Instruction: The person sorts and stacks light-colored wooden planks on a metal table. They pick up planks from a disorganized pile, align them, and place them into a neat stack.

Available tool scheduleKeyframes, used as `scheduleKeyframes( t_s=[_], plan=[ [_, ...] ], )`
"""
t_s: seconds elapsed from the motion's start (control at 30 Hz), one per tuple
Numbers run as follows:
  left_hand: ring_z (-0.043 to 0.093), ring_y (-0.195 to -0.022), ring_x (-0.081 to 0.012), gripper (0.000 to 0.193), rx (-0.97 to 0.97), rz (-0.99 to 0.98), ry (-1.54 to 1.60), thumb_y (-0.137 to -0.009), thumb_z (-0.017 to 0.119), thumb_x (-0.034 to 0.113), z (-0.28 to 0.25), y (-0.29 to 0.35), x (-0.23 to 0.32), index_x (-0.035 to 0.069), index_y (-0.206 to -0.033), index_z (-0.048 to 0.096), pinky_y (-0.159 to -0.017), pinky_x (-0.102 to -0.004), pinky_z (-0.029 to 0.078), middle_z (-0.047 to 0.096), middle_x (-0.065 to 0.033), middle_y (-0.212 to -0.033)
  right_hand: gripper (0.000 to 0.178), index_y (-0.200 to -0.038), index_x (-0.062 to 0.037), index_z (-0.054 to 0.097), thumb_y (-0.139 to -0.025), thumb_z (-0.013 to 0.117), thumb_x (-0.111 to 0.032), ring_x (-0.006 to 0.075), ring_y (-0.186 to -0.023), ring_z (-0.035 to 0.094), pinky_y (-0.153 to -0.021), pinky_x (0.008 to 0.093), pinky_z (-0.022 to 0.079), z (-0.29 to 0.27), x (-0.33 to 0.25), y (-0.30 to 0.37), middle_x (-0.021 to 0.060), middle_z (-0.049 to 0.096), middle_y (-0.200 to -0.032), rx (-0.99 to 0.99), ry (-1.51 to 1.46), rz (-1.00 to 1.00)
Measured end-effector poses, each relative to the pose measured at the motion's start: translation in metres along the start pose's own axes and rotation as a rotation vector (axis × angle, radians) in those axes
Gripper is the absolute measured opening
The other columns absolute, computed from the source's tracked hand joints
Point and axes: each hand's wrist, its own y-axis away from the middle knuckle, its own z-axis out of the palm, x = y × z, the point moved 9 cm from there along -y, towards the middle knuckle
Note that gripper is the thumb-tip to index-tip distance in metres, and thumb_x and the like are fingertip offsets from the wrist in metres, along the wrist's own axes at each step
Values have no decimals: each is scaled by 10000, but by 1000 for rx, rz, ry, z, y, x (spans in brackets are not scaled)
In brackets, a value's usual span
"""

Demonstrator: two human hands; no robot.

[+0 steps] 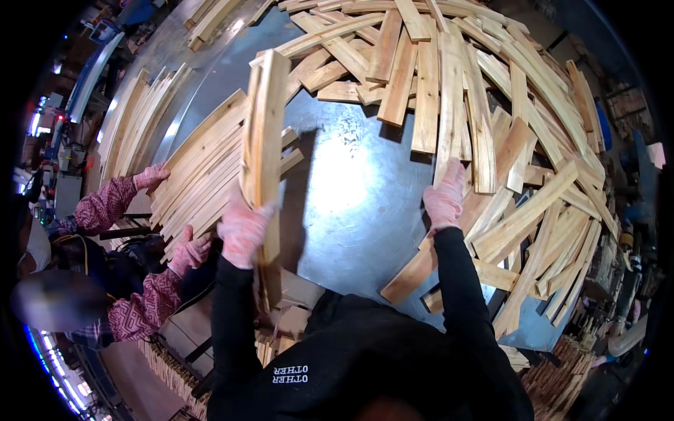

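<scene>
My left hand, in a pink-and-white glove, is closed around a few long wooden boards held together on edge, pointing away from me. My right hand, gloved the same way, is closed on the near end of a pale wooden plank at the edge of the pile. That plank's far end lies among the other boards. Beneath both hands is a shiny metal table. The fingertips of both hands are partly hidden by the wood and gloves.
A large jumbled pile of planks curves around the far and right sides. At my left, a co-worker's gloved hands touch a row of boards. Another stack of boards lies beyond. Stacked wood stands at lower right.
</scene>
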Motion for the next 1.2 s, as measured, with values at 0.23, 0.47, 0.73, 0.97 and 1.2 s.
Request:
scheduleKeyframes(
  t_s=[0.23,0.47,0.73,0.97,1.2],
  plan=[
    [678,-989,-417,745,-62,-70,-251,-762,782,364,87,55,-46,104,-1367,434,-850,-503,539,664,-221,-1131,961,-1575,-73,260,-747,742,-152,424,-1463,315,-1195,446,305,-26,-65,-32,261,311,-1581,83,-145,-138],
    [676,-1074,-402,815,-114,-307,-371,-757,766,444,95,6,-78,114,-1416,417,-919,-502,530,655,-180,-1230,1109,-1587,-120,163,-730,836,-320,444,-1215,567,-995,514,495,16,-99,-94,283,370,-1513,-43,240,33],
    [606,-1209,-375,846,396,362,-496,-814,782,337,76,-12,7,9,-1485,385,-1003,-471,492,599,-219,-1321,737,-1446,-77,493,-772,764,-204,212,-853,699,-802,312,574,9,-47,-11,117,702,-939,-666,-1244,175],
    [660,-986,-245,521,-1350,-465,1637,-966,689,351,313,94,159,16,-1333,531,-897,-362,565,647,-112,-1145,768,-1473,-16,391,-909,696,-438,326,-1080,677,-930,410,529,21,2,167,211,678,-1152,-942,-687,147],
    [671,-985,-213,502,-906,-322,1246,-965,703,335,328,88,118,-19,-1296,569,-897,-375,566,673,-112,-1133,1058,-1603,-37,97,-882,709,-511,405,-1160,640,-954,455,513,-21,21,150,299,579,-1338,-764,-216,82]
  ],
)
